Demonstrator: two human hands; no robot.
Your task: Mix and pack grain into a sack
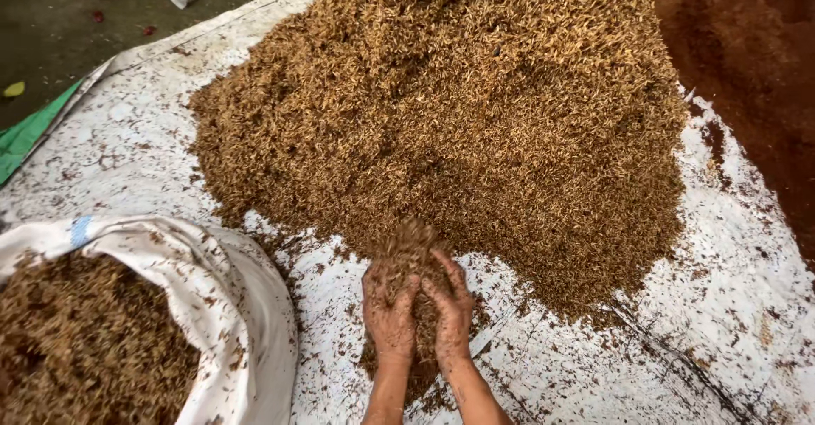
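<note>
Outdoors on bare ground, a white woven tarp (127,149) is lying flat, smeared and flecked with brown bits, with dark concrete past its far-left corner and reddish-brown soil (747,60) running along its right edge. Sitting across the far half of the tarp is a big heap of golden-brown husky grain (458,111), spilling down toward the near edge. Both hands are working together at the heap's near foot: the left hand (389,315) and right hand (450,306) are cupping side by side, fingers (447,270) curled in and pressing against each other around a clump of the same grainy stuff (413,240), all of it dusted brown. So it looks to me like the scooping stage, with a handful gathered but not yet carried anywhere. Near the tarp's near-left corner a white sack (225,293) is sitting with its mouth rolled open, already holding a good load of darker brown husk material (85,340), not quite up to the rim. My guess is any lift needs the hands staying tight together so it isn't trickling out underneath.
</note>
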